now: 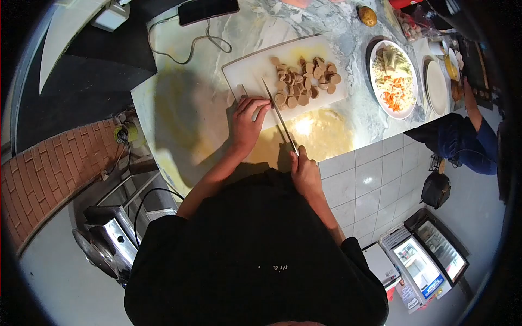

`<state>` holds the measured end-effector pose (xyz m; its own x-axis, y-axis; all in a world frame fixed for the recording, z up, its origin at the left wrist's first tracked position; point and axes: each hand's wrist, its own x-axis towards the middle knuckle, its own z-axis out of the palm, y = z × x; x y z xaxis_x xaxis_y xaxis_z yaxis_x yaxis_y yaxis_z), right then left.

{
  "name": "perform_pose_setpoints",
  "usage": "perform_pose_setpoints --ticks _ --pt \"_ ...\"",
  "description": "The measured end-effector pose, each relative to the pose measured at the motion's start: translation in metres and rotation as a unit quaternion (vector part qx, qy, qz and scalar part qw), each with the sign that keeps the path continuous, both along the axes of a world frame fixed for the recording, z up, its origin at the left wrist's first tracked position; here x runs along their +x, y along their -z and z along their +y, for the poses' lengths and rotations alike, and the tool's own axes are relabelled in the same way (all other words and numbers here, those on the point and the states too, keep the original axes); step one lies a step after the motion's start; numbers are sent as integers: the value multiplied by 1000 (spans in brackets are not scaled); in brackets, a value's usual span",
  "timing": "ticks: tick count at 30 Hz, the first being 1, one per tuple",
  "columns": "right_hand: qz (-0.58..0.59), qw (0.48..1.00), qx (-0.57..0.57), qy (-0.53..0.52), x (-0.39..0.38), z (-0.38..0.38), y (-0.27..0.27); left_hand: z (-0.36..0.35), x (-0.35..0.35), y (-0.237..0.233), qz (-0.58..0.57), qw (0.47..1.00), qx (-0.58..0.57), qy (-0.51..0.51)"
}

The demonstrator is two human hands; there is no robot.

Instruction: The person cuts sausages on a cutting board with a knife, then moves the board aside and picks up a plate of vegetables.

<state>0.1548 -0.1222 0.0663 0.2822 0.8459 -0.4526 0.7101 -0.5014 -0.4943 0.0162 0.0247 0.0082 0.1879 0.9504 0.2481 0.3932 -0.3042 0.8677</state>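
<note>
My right hand [305, 173] is closed round the handle of a long knife [281, 120], whose blade reaches up and left over the white cutting board [250, 71]. At the board's lower left edge, my left hand [250, 117] has its fingers bent together against a small piece beside the blade; the piece is mostly hidden. Brown round slices [304, 81] lie in a loose pile on the right part of the board, to the right of the blade.
Right of the board is a plate of chopped vegetables [394, 81], then stacked plates [435, 87]. A potato [367, 16] lies at the back, a phone [208, 12] with its cable at the back left. Another person [467, 133] stands at the far right.
</note>
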Motion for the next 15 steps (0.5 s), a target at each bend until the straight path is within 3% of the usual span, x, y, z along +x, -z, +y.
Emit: perform_pose_setpoints --ticks 15 --pt "17 1000 -23 -6 6 3 4 0 0 0 -3 1000 5 -4"
